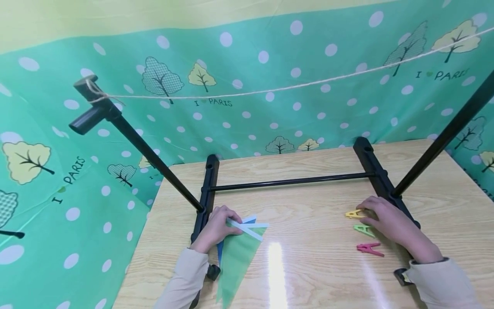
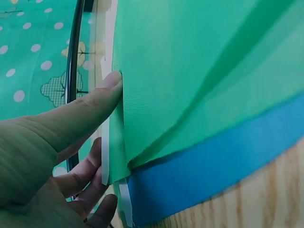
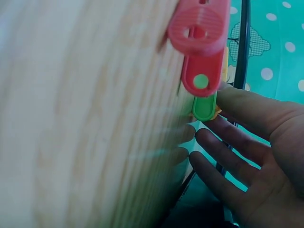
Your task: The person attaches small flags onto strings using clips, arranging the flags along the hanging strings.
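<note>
My left hand (image 1: pixel 218 227) pinches the white-edged top of a green triangular pennant (image 1: pixel 239 253), thumb on the cloth and fingers behind the edge. A blue pennant (image 2: pixel 190 175) lies under the green cloth, mostly covered; whether the fingers hold it too is unclear. At the right, my right hand (image 1: pixel 390 221) has thumb and forefinger around the end of a yellow clothespin (image 1: pixel 353 213) on the table. A green clothespin (image 1: pixel 364 230) and a pink clothespin (image 1: pixel 370 249) lie just nearer, apart from each other. In the right wrist view the pink clothespin (image 3: pixel 202 42) partly hides the others.
A black frame stands on the wooden table (image 1: pixel 305 266), with a left post (image 1: pixel 150 152), a right post (image 1: pixel 444 133) and a low crossbar (image 1: pixel 289 182). A white string (image 1: pixel 278 89) runs high across, tied at the left post. Patterned green cloth (image 1: pixel 247 124) hangs behind.
</note>
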`<state>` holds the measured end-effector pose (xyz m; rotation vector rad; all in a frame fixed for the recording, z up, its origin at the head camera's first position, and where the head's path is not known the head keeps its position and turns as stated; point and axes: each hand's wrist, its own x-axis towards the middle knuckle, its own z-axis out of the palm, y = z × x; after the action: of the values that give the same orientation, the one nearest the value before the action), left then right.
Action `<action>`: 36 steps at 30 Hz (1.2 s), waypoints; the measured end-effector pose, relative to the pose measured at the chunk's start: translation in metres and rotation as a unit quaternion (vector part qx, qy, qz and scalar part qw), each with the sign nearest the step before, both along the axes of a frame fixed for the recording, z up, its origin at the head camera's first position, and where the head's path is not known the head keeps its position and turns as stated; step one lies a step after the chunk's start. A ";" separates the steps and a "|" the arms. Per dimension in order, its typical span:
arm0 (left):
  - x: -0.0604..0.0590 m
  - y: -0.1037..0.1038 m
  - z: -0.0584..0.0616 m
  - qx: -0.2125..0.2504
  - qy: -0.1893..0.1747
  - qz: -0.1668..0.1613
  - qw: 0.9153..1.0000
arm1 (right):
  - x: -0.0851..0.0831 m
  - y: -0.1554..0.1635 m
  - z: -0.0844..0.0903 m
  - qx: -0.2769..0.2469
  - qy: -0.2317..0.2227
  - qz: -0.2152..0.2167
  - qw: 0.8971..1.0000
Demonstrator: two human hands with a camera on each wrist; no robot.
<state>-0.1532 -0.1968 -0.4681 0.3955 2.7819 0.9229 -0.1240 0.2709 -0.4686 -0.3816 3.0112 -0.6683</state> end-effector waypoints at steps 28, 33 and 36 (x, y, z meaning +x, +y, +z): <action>-0.001 -0.011 0.012 0.021 -0.005 -0.035 0.999 | 0.003 -0.002 0.011 -0.040 0.054 -0.032 0.997; 0.001 -0.013 0.018 0.027 -0.017 -0.044 0.999 | 0.005 -0.005 0.013 -0.044 0.064 -0.034 0.996; 0.002 -0.015 0.020 0.027 -0.021 -0.050 0.998 | 0.005 -0.007 0.014 -0.056 0.066 -0.037 0.996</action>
<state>-0.1508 -0.2117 -0.4478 0.5139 2.6776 0.9735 -0.1190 0.2643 -0.4542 -0.3316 3.1348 -0.8529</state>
